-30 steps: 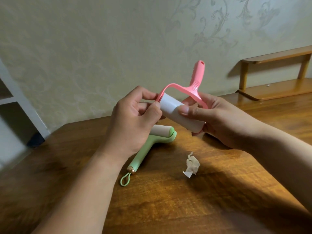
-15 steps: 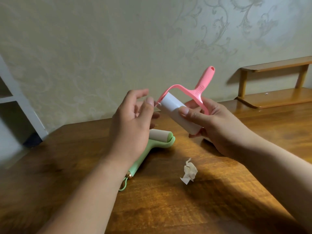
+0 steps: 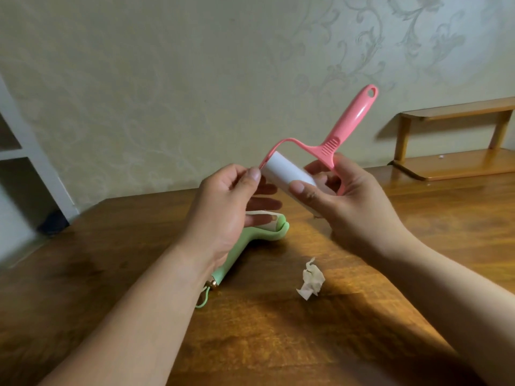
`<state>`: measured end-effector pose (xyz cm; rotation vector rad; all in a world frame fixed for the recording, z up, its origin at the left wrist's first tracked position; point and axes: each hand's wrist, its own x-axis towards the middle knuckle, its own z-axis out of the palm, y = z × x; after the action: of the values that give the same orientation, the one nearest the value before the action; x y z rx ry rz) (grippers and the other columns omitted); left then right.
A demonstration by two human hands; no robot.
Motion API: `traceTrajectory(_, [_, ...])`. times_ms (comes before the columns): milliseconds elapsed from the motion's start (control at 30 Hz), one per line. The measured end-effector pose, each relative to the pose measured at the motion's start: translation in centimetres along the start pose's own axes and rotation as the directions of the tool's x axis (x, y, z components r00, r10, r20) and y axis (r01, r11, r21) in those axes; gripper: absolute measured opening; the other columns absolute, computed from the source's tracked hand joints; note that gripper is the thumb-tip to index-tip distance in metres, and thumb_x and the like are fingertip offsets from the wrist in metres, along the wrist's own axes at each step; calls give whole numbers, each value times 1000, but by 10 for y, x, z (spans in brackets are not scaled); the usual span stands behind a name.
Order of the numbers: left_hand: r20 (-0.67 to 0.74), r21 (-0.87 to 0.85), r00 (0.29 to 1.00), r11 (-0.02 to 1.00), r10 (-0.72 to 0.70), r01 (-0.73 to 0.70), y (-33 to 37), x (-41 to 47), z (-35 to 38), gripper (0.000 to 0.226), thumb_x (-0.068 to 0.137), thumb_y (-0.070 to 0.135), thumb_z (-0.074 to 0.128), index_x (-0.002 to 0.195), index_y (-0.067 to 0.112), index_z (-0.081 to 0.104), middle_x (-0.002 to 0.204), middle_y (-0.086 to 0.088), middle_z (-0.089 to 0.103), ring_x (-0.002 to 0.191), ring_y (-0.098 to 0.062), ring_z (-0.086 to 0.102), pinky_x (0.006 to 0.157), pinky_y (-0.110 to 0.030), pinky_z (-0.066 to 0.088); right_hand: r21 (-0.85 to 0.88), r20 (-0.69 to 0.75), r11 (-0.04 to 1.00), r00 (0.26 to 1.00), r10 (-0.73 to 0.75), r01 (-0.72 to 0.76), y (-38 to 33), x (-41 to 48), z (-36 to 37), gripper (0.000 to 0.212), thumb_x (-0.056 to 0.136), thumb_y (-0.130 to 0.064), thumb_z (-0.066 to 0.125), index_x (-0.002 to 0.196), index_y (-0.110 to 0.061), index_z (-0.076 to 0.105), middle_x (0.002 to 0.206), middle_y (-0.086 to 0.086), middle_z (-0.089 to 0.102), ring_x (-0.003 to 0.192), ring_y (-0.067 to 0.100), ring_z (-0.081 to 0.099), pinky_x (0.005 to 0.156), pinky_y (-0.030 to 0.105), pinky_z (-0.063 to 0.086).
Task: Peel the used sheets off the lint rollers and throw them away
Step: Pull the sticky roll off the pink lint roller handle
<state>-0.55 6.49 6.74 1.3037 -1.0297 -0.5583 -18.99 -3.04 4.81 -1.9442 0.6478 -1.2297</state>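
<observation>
My right hand holds a pink lint roller above the table, thumb pressed on its white paper roll, handle pointing up and to the right. My left hand sits at the roll's left end, thumb tip touching the pink frame there, the other fingers spread and loose. A green lint roller lies on the table under my left hand, partly hidden by it, its loop end toward me. A crumpled used sheet lies on the table in front of my right wrist.
The wooden table runs to a patterned wall. A low wooden shelf stands at the back right. A white shelving unit stands off the table's left edge.
My left hand has let go of the roll's end and its fingers have spread. The pink roller has tilted, its handle swinging further to the right.
</observation>
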Motion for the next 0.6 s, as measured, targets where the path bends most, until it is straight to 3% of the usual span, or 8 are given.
traceTrajectory(67, [-5, 16, 1000, 1000, 6, -6, -1, 0, -1, 20, 116, 22, 57, 109, 12, 73, 101, -7, 87, 89, -29, 87, 69, -41, 71, -42, -23, 999, 1000, -22, 21, 0, -1, 1, 33, 92, -52, 79, 115, -33, 67, 98, -6, 69, 88, 13, 68, 77, 45, 63])
traceTrajectory(167, [12, 27, 1000, 1000, -5, 5, -5, 1, -2, 17, 115, 22, 59, 109, 13, 73, 101, -9, 87, 91, -31, 87, 76, -50, 72, -128, -62, 989, 994, -86, 77, 1, -3, 4, 36, 92, -51, 79, 118, -31, 65, 103, -3, 67, 91, 16, 66, 75, 36, 59])
traceTrajectory(300, [6, -49, 1000, 999, -15, 16, -5, 3, -3, 22, 111, 13, 54, 104, 12, 74, 95, -11, 86, 89, -36, 87, 75, -55, 72, -186, -84, 973, 984, -155, 138, 0, -5, 6, 36, 91, -52, 81, 116, -30, 67, 102, -4, 62, 85, 8, 60, 68, 15, 45])
traceTrajectory(467, [36, -117, 999, 993, -16, 20, -3, 4, -4, 25, 99, 24, 56, 104, 9, 75, 96, -17, 85, 90, -39, 86, 74, -53, 72, -200, -79, 969, 983, -163, 145, -1, -6, 6, 35, 91, -52, 80, 115, -31, 66, 103, -5, 61, 86, 7, 59, 67, 13, 43])
traceTrajectory(600, [19, -82, 1000, 997, -4, 6, -5, 3, -4, 19, 110, 14, 59, 99, 8, 72, 96, -17, 86, 86, -38, 87, 64, -42, 70, -203, -74, 969, 985, -157, 139, -2, -7, 5, 37, 91, -54, 79, 118, -30, 66, 104, -6, 61, 86, 6, 59, 68, 15, 47])
